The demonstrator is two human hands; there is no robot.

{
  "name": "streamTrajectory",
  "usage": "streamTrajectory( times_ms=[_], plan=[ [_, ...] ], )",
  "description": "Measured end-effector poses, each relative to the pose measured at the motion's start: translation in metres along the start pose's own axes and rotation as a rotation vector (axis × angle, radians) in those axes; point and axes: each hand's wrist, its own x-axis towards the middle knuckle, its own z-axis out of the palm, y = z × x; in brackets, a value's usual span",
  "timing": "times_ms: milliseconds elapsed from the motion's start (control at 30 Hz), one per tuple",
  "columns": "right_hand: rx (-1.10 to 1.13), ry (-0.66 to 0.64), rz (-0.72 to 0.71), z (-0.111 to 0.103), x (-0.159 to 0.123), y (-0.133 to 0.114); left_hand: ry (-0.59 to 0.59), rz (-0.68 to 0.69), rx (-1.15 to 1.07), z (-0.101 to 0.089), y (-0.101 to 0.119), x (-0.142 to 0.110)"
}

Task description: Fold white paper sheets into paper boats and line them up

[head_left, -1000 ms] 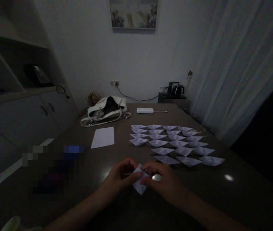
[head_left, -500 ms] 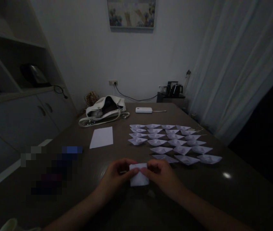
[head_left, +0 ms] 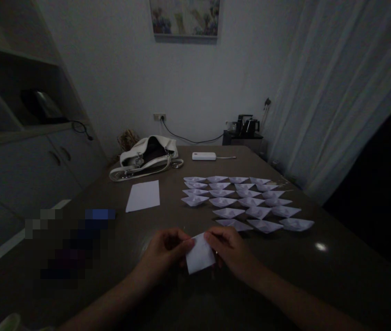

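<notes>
Table [head_left: 278, 262] first: broad, dark, with a slight sheen. Light is dim. I judge loose paper would slide easily on it.

Paper boats [head_left: 222, 202] next, six rows to the right of centre, the front two rows shorter. Nearest ones lie just beyond the right hand; light, easily nudged, I'd guess, so I would lift clear of them on that side.

White bag [head_left: 168, 146], far left, gaping open, strap looped in front. Well apart from the hands. Blurred patch [head_left: 78, 243] at near left: contents unreadable from here.

Left hand [head_left: 163, 250] and right hand [head_left: 232, 250]: both closed on the folded paper [head_left: 200, 256], thumbs on the near face, other fingertips mostly hidden behind. Cannot tell how firmly they pinch.

White sheet [head_left: 143, 196], flat, ahead of the left hand, between it and the bag.

Folded paper: a small, tilted square between the hands, at the near middle of the table. Judged nearly weightless, stiffer where layers stack, soft at single edges; creases or tears if pulled hard. I'd take it by the upper corners, lightly.

Smallest: white device [head_left: 204, 156] at the far side, short cable [head_left: 226, 157] trailing right. Out of the way.
</notes>
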Motion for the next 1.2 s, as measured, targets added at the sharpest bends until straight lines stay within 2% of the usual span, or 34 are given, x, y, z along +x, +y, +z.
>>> streamTrajectory(
  times_ms=[67,100,233,300,500,667,800,867,967,1067,1133,1200],
  plan=[
    [0.043,-0.163,0.072,0.000,0.001,0.003,0.024,0.013,0.018,0.001,0.001,-0.001],
    [0.050,-0.205,0.090,0.000,0.002,0.004,0.023,0.018,0.032,0.001,0.001,-0.001],
    [0.009,-0.140,0.100,0.002,0.003,0.006,-0.017,0.065,0.067,0.005,-0.001,-0.002],
    [0.024,-0.113,0.120,0.003,0.003,0.005,0.004,0.107,0.079,0.007,-0.001,-0.003],
    [0.233,-0.223,0.168,0.007,0.002,0.003,0.097,0.170,0.047,0.009,0.000,-0.006],
    [0.227,-0.087,0.109,0.007,0.005,0.001,0.094,0.172,-0.020,0.010,-0.002,-0.006],
    [0.158,0.018,0.024,0.003,0.010,0.004,0.008,0.132,-0.012,0.011,-0.002,-0.010],
    [0.145,0.005,0.052,0.000,0.011,0.006,-0.017,0.160,0.114,0.008,0.001,-0.012],
    [0.066,-0.109,0.173,-0.003,0.009,0.006,-0.042,0.299,0.474,0.000,0.008,-0.011],
    [-0.095,-0.184,0.282,-0.006,0.005,0.005,-0.155,0.370,0.708,-0.010,0.009,-0.005],
    [-0.262,-0.173,0.269,-0.007,0.002,0.004,-0.220,0.369,0.773,-0.014,0.006,-0.002],
    [-0.482,-0.132,0.139,-0.008,-0.002,0.002,-0.254,0.391,0.846,-0.017,0.003,-0.002]
  ],
)
